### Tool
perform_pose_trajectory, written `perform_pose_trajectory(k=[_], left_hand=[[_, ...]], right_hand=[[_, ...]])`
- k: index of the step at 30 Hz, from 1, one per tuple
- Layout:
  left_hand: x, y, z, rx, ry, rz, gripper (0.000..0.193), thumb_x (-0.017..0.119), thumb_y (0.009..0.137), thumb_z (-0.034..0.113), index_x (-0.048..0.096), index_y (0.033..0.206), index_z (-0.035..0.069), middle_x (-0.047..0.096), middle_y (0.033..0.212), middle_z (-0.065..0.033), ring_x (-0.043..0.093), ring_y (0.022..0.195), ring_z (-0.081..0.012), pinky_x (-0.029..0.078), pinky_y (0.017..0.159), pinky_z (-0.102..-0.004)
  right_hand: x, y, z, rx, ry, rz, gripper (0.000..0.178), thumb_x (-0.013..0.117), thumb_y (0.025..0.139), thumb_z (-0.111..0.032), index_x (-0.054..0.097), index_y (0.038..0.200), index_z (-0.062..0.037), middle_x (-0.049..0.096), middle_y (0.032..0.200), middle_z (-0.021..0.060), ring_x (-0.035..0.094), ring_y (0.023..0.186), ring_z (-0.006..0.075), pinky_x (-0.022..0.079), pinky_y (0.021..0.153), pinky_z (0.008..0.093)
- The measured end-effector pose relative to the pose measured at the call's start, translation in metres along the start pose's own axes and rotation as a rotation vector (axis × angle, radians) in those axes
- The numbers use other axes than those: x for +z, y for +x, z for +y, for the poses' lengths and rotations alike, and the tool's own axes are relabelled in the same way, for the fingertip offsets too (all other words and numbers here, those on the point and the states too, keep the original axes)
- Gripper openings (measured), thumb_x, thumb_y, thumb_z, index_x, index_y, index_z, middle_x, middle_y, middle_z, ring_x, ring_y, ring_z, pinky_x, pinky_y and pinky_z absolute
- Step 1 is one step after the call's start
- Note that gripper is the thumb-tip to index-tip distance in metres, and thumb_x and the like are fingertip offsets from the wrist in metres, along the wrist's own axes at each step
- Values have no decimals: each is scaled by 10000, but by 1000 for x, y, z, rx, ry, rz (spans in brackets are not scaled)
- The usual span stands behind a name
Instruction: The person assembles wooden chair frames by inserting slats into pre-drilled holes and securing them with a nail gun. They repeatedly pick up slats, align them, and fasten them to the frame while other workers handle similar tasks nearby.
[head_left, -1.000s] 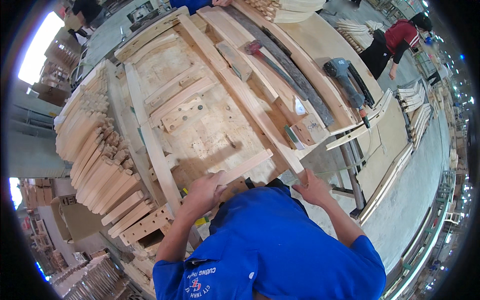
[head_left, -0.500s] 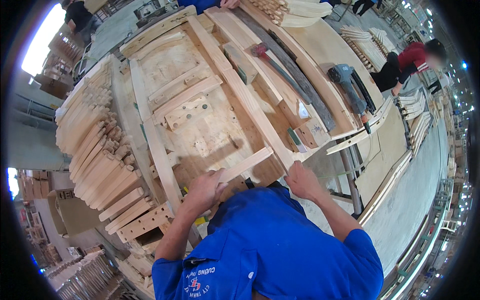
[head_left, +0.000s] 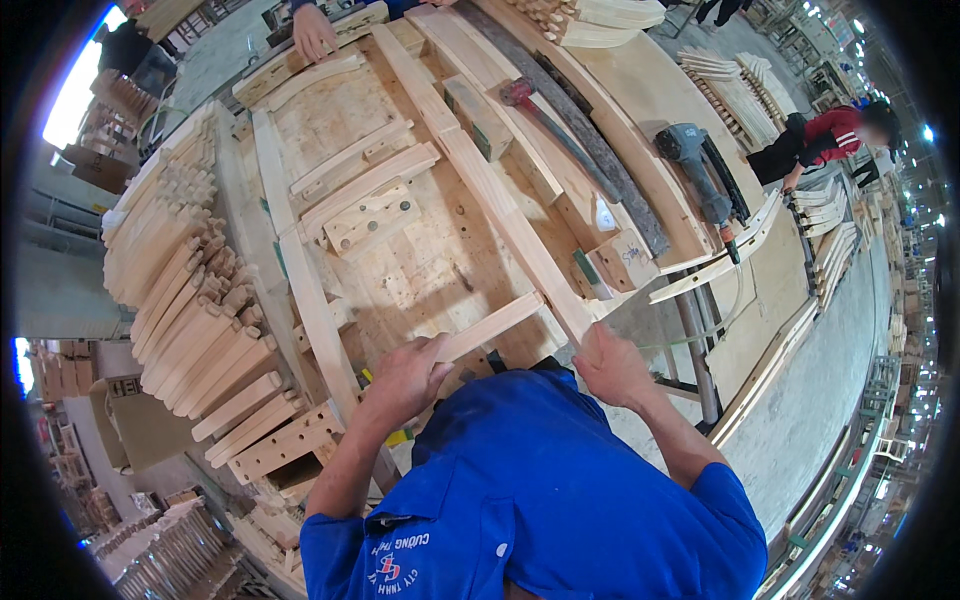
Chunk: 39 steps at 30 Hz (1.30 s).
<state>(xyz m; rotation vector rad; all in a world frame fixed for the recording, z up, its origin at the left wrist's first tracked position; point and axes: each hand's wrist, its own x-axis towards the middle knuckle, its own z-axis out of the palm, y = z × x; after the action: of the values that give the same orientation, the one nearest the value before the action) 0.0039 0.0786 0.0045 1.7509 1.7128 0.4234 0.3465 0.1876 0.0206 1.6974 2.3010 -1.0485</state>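
My left hand (head_left: 408, 378) grips the near end of a short wooden rail (head_left: 492, 326) that lies across the front of the plywood jig table (head_left: 420, 270). My right hand (head_left: 610, 364) holds the near end of a long straight wooden rail (head_left: 480, 170) that runs away from me up the table; the short rail's far end meets it. A curved wooden rail (head_left: 300, 270) lies along the left side of the jig. I wear a blue shirt.
Stacks of shaped wooden parts (head_left: 190, 290) fill the left. A hammer (head_left: 540, 115) and a power drill (head_left: 695, 165) lie to the right. Another person's hand (head_left: 315, 32) rests on the far edge. A person in red (head_left: 830, 135) bends at right.
My head has shifted closer over the table. My right hand has slid left onto the long rail's end. My left hand stays on the short rail.
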Motion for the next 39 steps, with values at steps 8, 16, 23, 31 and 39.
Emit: perform_pose_trajectory(k=[8,16,23,31,39], left_hand=[[0,0,-3,20,-15,-28,458,710,988,252,636,1396,55,734,1147,-231,698,1061,-461,555,908,-529],[4,-2,-4,0,-12,-108,470,672,1009,267,633,1407,19,726,1210,-223,689,1089,-448,549,932,-531],[1,-3,-2,14,-67,-75,403,668,1005,281,647,1346,68,726,1171,-221,692,1064,-452,548,912,-544],[-7,3,-4,30,-51,-107,356,660,995,263,633,1267,36,716,1133,-246,689,1041,-466,544,910,-551],[-10,6,3,-81,-81,-215,475,669,997,277,613,1409,49,695,1255,-258,663,1162,-475,533,1019,-540]], right_hand=[[-3,-2,-8,26,-27,-15,502,690,980,-328,485,1274,24,728,1012,355,703,984,562,546,899,628],[-13,-14,-8,46,-86,-65,530,688,973,-333,511,1302,42,712,1081,365,679,1044,574,540,933,620],[-21,-12,-16,-25,-114,-89,571,719,949,-340,543,1316,61,708,1133,370,662,1085,584,524,967,615],[-20,-13,-21,19,-108,-89,578,664,992,-392,560,1360,42,678,1266,336,666,1134,549,524,1011,599],[-6,-26,-1,35,22,19,627,719,961,-420,550,1334,54,681,1205,393,664,1132,557,524,986,605]])
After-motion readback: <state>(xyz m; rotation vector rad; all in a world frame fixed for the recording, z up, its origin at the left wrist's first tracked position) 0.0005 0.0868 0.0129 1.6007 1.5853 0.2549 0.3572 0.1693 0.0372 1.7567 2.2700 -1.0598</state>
